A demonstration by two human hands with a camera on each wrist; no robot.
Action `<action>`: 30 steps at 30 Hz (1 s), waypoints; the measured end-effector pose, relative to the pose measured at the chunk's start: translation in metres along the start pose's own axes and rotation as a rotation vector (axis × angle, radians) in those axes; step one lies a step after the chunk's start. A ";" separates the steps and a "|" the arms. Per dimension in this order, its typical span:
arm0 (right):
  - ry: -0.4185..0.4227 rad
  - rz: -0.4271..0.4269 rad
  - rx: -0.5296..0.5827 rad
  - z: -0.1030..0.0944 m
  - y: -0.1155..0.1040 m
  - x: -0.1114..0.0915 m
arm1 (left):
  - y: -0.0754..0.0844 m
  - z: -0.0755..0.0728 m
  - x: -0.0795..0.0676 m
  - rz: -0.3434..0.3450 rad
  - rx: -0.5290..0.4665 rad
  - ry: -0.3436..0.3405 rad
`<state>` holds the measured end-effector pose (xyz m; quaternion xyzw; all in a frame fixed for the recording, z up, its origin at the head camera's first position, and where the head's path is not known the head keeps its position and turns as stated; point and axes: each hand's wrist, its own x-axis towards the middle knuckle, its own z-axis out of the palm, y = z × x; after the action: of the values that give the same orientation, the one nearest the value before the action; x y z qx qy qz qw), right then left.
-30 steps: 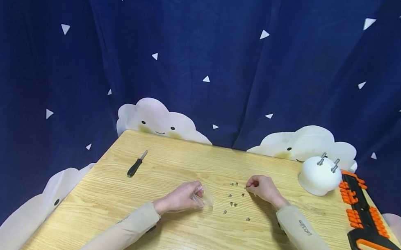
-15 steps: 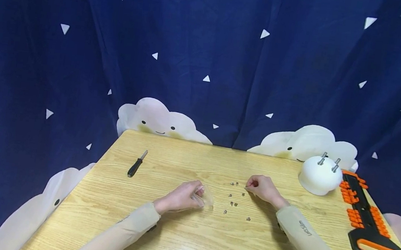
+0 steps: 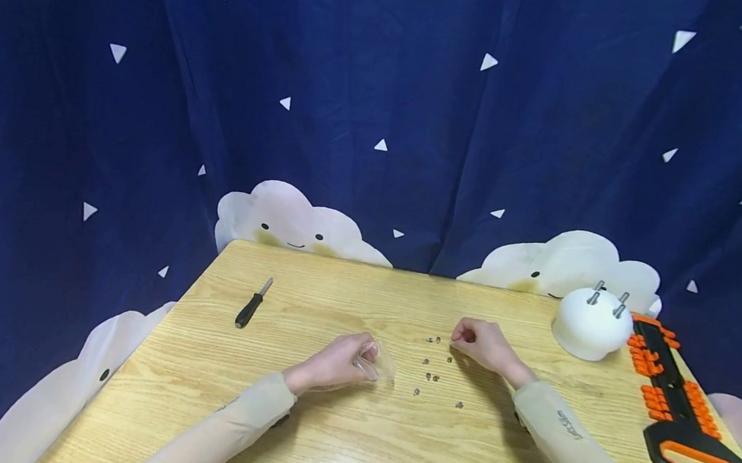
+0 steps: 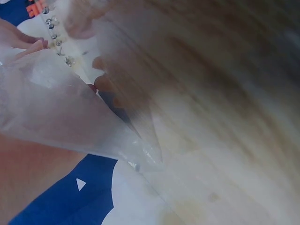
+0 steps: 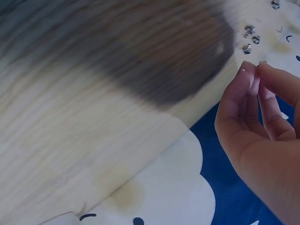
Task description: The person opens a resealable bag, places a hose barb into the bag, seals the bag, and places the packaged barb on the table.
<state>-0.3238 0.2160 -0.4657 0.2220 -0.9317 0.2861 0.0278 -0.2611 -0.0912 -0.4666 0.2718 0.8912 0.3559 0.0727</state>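
Observation:
My left hand grips a crumpled clear plastic bag close over the wooden table. In the left wrist view the bag spreads across the hand, its pointed corner reaching toward the tabletop. My right hand is bent down near the far end of a scatter of small shiny metal pieces. Its thumb and fingertips meet in a pinch, and a tiny dark glint of a metal piece shows between them; the fingertips mostly hide it. Several loose pieces lie just beyond the fingertips in the right wrist view.
A black-handled screwdriver lies at the left of the wooden table. At the right back stands a white dome with metal pegs on top. Beside it lies a black and orange handled rack. A blue curtain hangs behind.
My right hand has risen slightly and shifted a little toward the far side, its fingertips still pinched. The left hand and the bag stay nearly where they were.

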 end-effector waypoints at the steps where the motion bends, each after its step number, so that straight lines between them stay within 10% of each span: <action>1: 0.000 -0.003 0.002 -0.001 -0.002 0.000 | 0.000 0.000 0.000 0.002 0.001 0.000; 30: -0.088 -0.270 0.077 0.006 -0.088 -0.001 | -0.004 0.002 0.002 0.014 0.015 0.009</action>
<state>-0.2853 0.1482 -0.4254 0.3583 -0.8822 0.3052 0.0166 -0.2643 -0.0910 -0.4707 0.2768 0.8923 0.3507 0.0640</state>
